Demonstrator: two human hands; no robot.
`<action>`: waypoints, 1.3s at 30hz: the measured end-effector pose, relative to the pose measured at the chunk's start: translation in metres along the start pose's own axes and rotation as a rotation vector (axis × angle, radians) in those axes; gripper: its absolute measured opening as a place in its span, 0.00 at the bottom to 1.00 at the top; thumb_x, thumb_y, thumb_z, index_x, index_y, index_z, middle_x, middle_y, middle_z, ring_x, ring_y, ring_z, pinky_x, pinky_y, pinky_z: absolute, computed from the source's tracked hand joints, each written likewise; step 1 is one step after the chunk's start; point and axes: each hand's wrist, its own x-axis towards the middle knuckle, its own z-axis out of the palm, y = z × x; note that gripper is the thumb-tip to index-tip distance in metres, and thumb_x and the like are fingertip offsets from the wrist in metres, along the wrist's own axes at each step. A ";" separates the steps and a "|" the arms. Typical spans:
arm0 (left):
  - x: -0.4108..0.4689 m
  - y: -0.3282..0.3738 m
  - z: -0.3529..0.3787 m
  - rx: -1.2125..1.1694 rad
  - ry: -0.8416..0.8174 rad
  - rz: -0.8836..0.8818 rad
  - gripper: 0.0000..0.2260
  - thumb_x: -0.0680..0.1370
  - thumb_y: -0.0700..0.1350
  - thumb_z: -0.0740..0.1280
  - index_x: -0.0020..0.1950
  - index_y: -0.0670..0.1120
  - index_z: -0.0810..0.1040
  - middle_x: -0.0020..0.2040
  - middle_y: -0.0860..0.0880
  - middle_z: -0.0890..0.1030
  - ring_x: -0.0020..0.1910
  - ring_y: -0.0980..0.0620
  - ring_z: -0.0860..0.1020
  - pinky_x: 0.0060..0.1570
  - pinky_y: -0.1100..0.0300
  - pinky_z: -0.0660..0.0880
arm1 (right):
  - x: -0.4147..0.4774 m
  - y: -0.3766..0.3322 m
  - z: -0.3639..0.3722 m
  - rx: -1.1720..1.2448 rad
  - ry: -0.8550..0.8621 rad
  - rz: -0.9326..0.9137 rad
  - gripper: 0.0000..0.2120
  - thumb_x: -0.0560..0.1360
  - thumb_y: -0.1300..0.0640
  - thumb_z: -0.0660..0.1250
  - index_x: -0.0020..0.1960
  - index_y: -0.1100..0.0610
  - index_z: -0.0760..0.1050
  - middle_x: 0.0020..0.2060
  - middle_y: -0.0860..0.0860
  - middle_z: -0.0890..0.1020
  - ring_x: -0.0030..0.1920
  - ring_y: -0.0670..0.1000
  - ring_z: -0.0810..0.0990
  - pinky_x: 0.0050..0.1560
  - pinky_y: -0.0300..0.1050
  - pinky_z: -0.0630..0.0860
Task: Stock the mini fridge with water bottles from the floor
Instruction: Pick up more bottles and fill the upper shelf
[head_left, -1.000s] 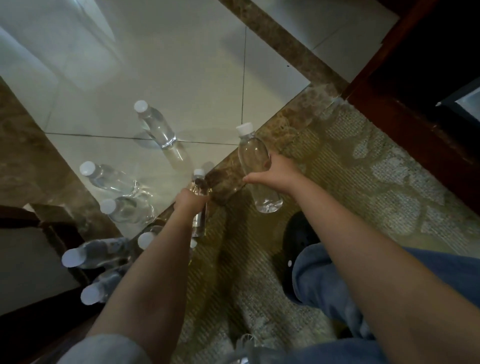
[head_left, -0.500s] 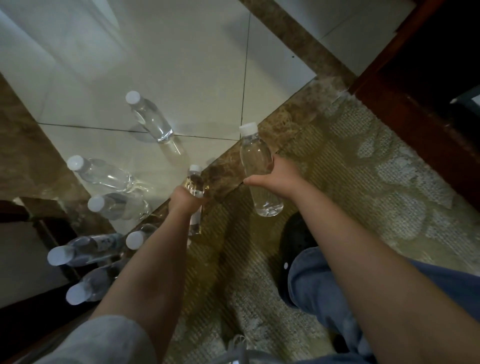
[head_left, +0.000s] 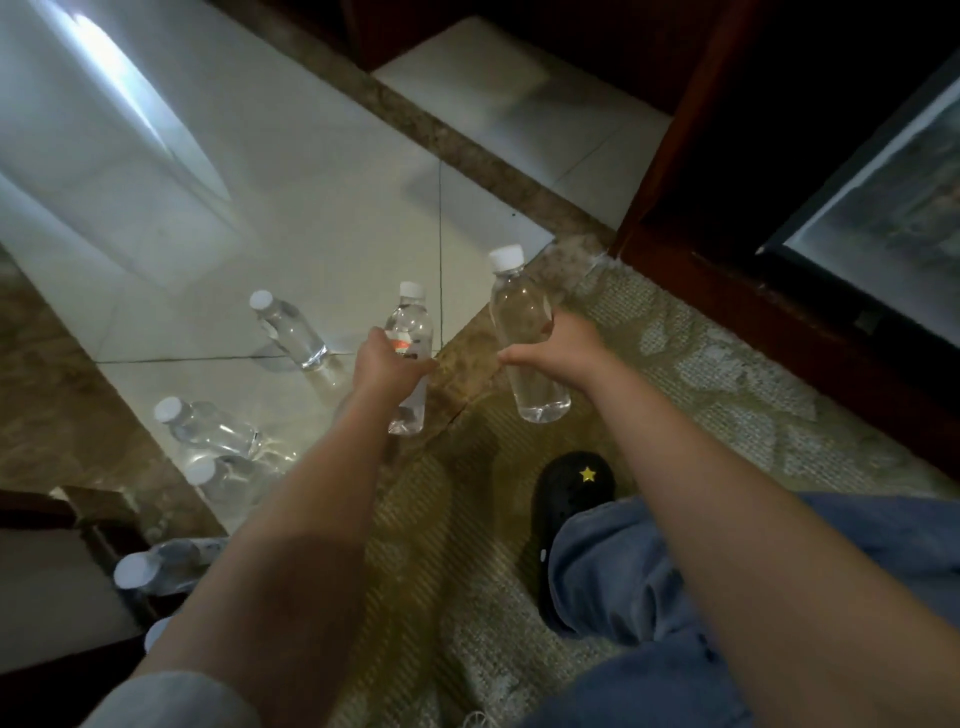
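Note:
My left hand (head_left: 387, 366) grips a clear water bottle (head_left: 411, 332) with a white cap and a red-marked label, held upright above the floor. My right hand (head_left: 563, 351) grips a second clear bottle (head_left: 522, 317) around its middle, also upright and off the floor. Several more white-capped bottles stand on the tiles at the left: one (head_left: 288, 330) beyond my left hand, another (head_left: 208, 428) nearer, and more partly hidden behind my left forearm. A glass-fronted dark door, likely the mini fridge (head_left: 883, 218), shows at the right edge.
A dark red wooden cabinet frame (head_left: 727, 291) runs along the right. A patterned rug (head_left: 701, 384) lies under my arms, beside pale tiles (head_left: 311, 208) with a brown marble strip. My black shoe (head_left: 574, 499) and jeans are at the lower right. Dark furniture (head_left: 47, 571) stands at the lower left.
Both hands have risen with their bottles, the left one lifted clear of the floor group. The view has swung right, bringing the glass-fronted door into sight.

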 end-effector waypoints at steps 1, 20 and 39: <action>-0.005 0.013 -0.002 -0.020 0.014 0.036 0.26 0.69 0.46 0.76 0.61 0.41 0.68 0.50 0.47 0.73 0.46 0.48 0.73 0.43 0.56 0.69 | -0.004 -0.003 -0.009 0.002 0.030 -0.001 0.32 0.66 0.48 0.77 0.66 0.55 0.71 0.59 0.51 0.78 0.58 0.54 0.77 0.55 0.49 0.76; -0.140 0.233 0.006 -0.344 0.015 0.580 0.23 0.65 0.46 0.78 0.53 0.46 0.70 0.47 0.50 0.76 0.46 0.51 0.76 0.45 0.58 0.72 | -0.121 0.001 -0.190 0.386 0.636 -0.075 0.29 0.64 0.55 0.79 0.60 0.56 0.70 0.54 0.52 0.79 0.55 0.54 0.78 0.57 0.51 0.76; -0.200 0.409 0.185 -0.336 -0.144 0.783 0.21 0.65 0.46 0.78 0.50 0.49 0.70 0.52 0.48 0.79 0.50 0.50 0.78 0.49 0.57 0.75 | -0.117 0.118 -0.355 0.461 0.891 0.052 0.24 0.67 0.53 0.76 0.57 0.53 0.69 0.48 0.48 0.76 0.49 0.50 0.76 0.49 0.46 0.73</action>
